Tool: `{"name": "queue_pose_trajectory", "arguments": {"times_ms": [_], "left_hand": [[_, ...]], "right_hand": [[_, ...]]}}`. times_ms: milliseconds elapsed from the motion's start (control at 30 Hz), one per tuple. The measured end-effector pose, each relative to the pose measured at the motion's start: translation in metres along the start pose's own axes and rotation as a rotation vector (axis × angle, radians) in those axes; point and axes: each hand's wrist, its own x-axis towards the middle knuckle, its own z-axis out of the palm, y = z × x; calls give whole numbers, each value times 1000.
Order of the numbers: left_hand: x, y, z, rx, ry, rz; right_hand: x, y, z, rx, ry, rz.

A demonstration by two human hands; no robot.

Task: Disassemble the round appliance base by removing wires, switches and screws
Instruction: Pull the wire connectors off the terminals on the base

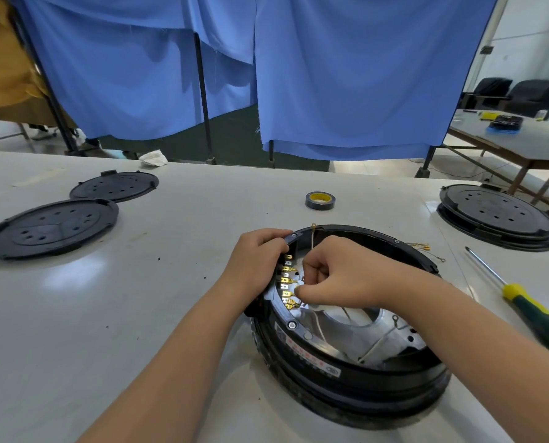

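Note:
The round black appliance base [356, 378] lies open side up on the white table, showing a silver metal plate and white wires [375, 346] inside. A row of brass terminals [287, 282] runs along its left inner wall. My left hand [257, 260] grips the base's left rim beside those terminals. My right hand [340, 276] reaches inside, thumb and fingers pinched on a white wire at the terminal row. A thin wire with a ring lug [313, 235] sticks up at the far rim.
Two black round covers [50, 228] [114, 186] lie at the left. Another black base with its cover [498, 217] sits at the right. A yellow-and-green screwdriver [522, 302] lies right of the base, loose brass-tipped wires [425, 247] behind it. A tape roll [319, 200] stands farther back.

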Motion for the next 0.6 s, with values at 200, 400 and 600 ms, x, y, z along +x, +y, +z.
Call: {"name": "queue_pose_trajectory", "arguments": {"times_ms": [200, 400, 600], "left_hand": [[1, -1, 0, 4, 6, -9], [1, -1, 0, 10, 1, -13], [0, 0, 0, 4, 7, -16]], "right_hand": [[1, -1, -1, -5, 52, -54], [-1, -2, -2, 138, 37, -84], [-2, -4, -1, 117, -87, -62]]}}
